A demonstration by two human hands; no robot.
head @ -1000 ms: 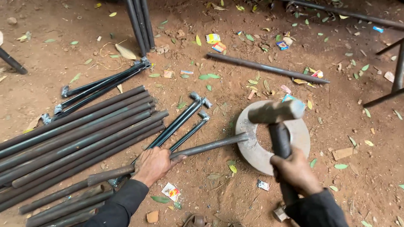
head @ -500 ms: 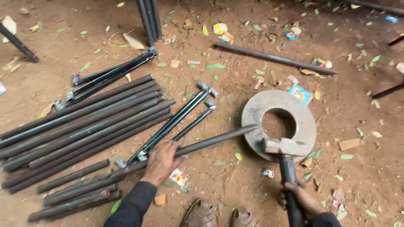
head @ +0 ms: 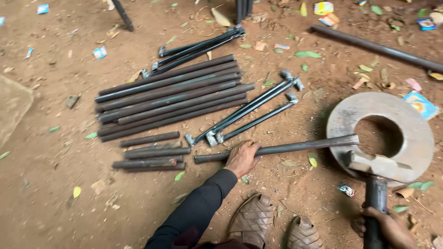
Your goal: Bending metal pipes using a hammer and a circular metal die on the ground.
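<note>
Rusty steel rod [head: 295,147] gripped by left hand [head: 242,158] fingers; right hand [head: 387,226] clasps the hammer [head: 376,184] on a thick ring [head: 415,133].

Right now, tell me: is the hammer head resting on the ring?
Yes, the hammer head lies on the ring at its near edge, its handle held by the right hand.

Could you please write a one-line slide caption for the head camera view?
Left hand steadies a steel rod on a ring-shaped steel block, right hand resting a hammer there.
</note>
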